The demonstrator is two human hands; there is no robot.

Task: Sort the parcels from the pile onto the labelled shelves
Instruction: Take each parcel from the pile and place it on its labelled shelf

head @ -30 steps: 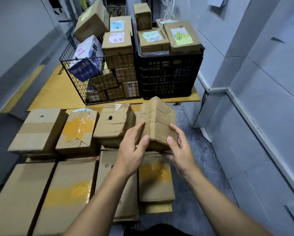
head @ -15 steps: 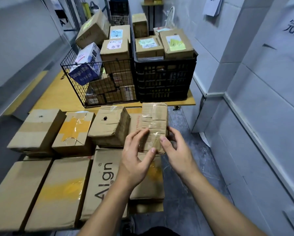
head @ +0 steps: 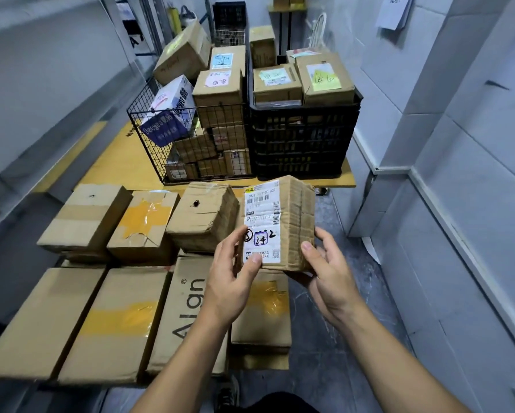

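Pile of boxes lies at left | left hand holds parcel at lower left edge, fingers curled round it, thumb on label | parcel upright in air above pile's right end, label toward camera | right hand holds lower right corner, fingers curled round it | black crate behind

I see the small creased brown cardboard parcel now turned between both hands, its white shipping label facing me.
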